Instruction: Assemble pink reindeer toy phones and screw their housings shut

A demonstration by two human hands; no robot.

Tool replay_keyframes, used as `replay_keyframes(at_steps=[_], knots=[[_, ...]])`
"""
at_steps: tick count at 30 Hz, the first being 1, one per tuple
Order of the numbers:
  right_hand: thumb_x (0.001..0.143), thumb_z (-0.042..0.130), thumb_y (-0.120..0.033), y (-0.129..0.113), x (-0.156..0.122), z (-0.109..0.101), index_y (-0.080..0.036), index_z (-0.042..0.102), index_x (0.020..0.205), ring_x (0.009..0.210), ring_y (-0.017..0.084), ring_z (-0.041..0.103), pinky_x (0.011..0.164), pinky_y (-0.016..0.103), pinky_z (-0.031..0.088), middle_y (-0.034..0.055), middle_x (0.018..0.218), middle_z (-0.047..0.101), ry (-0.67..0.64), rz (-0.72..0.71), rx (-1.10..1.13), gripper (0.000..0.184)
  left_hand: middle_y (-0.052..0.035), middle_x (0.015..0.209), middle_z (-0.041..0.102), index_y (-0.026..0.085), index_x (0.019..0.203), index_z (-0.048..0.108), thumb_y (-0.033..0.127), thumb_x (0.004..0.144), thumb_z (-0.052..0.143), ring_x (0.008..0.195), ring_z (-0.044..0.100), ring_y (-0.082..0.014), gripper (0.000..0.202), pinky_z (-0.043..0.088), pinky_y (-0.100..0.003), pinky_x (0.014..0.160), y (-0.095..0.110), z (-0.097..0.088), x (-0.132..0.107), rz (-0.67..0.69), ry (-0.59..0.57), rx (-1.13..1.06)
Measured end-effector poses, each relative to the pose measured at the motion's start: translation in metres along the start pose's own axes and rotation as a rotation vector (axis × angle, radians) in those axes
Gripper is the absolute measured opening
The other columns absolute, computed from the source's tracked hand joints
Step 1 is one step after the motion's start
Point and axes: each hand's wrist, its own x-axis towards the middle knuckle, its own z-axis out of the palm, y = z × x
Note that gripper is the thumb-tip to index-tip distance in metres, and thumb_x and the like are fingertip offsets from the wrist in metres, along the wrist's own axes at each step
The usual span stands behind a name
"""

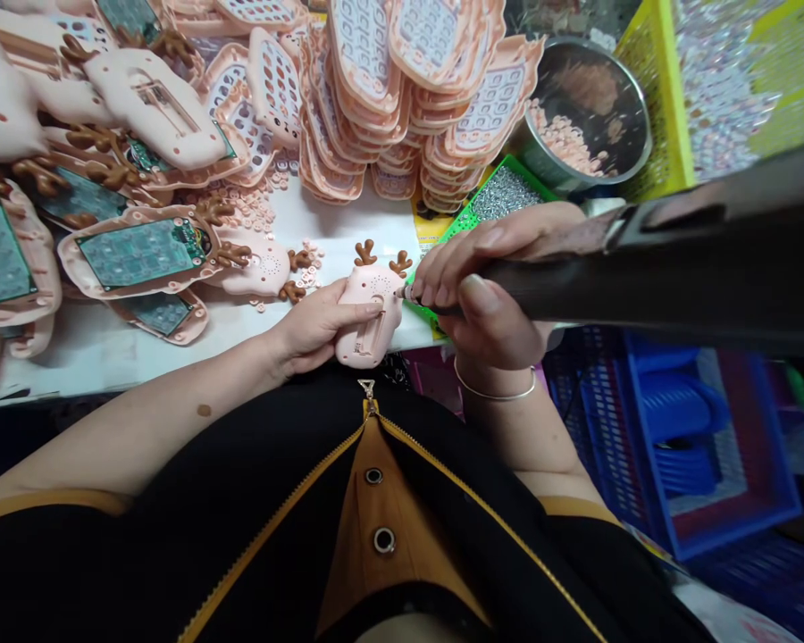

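My left hand (pixel 318 323) grips a pink plastic toy shell (pixel 360 335) with brown antlers, its back side up, at the table's front edge. The thumb lies across its battery slot. In my right hand (pixel 496 286) is a long dark electric screwdriver (pixel 643 277), held nearly level with the fingers wrapped round its front end. The screwdriver's tip meets the shell's right edge near a screw hole; whether a screw sits there is too small to tell. Just behind my right hand stands a green tray (pixel 469 219) of small silver screws (pixel 506 195).
Stacked pink shell halves (pixel 435 107) rise at the back. Toy backs with green circuit boards (pixel 144 250) pile up at left. A metal bowl (pixel 633 116) holds small pink pieces. A yellow basket (pixel 660 98) is at back right, blue crates (pixel 683 446) at lower right.
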Motion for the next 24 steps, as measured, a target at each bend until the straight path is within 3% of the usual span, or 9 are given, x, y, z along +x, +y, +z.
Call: replay_keyframes(at_steps=[3,7,10,13,17,24], knots=[[0.083,0.072,-0.031,-0.016,0.008,0.003,-0.029,0.07,0.114,0.039,0.009,0.048,0.033,0.024,0.04,-0.0091,0.057,0.047,0.054,-0.199,0.073,0.032,-0.0065,0.098,0.073,0.012,0.114,0.067,0.011,0.076,0.078,0.089,0.067,-0.0183,0.04,0.051,-0.034,0.09,0.0,0.004,0.001,0.014,0.049,-0.011],[0.084,0.068,-0.03,-0.028,0.017,-0.011,-0.03,0.072,0.103,0.037,0.009,0.044,0.036,0.024,0.042,-0.0092,0.054,0.044,0.207,-0.216,-0.003,0.019,-0.0069,0.095,0.073,0.011,0.109,0.067,0.008,0.08,0.073,0.085,0.067,-0.0174,0.03,0.051,-0.035,0.089,0.001,0.007,0.003,0.009,0.131,-0.075],[0.084,0.071,-0.035,-0.017,0.017,-0.032,-0.03,0.064,0.099,0.039,0.009,0.043,0.041,0.024,0.042,-0.0094,0.056,0.042,0.328,-0.204,-0.151,0.018,-0.0072,0.093,0.073,0.011,0.108,0.067,0.009,0.08,0.074,0.083,0.067,-0.0172,0.028,0.051,-0.034,0.088,0.002,0.007,0.003,0.004,0.111,-0.076],[0.083,0.073,-0.045,0.004,0.01,-0.051,-0.026,0.056,0.099,0.041,0.008,0.042,0.045,0.027,0.046,-0.0081,0.062,0.043,0.426,-0.147,-0.29,0.03,-0.0079,0.094,0.074,0.012,0.108,0.066,0.01,0.078,0.077,0.082,0.068,-0.018,0.032,0.052,-0.035,0.087,0.002,0.007,0.002,-0.003,0.081,-0.055],[0.079,0.072,-0.053,0.023,-0.001,-0.061,-0.027,0.052,0.1,0.044,0.006,0.043,0.048,0.03,0.05,-0.0046,0.077,0.051,0.432,-0.025,-0.349,0.039,-0.0075,0.093,0.074,0.013,0.108,0.065,0.013,0.077,0.078,0.08,0.068,-0.0183,0.034,0.053,-0.036,0.086,0.003,0.007,0.002,-0.002,0.08,-0.03],[0.078,0.071,-0.053,0.026,-0.007,-0.062,-0.029,0.052,0.099,0.043,0.006,0.043,0.042,0.029,0.044,-0.0046,0.081,0.056,0.386,0.004,-0.315,0.038,-0.009,0.092,0.074,0.013,0.109,0.064,0.014,0.075,0.079,0.083,0.07,-0.0211,0.036,0.056,-0.034,0.079,0.005,0.008,0.002,-0.011,0.072,-0.006]])
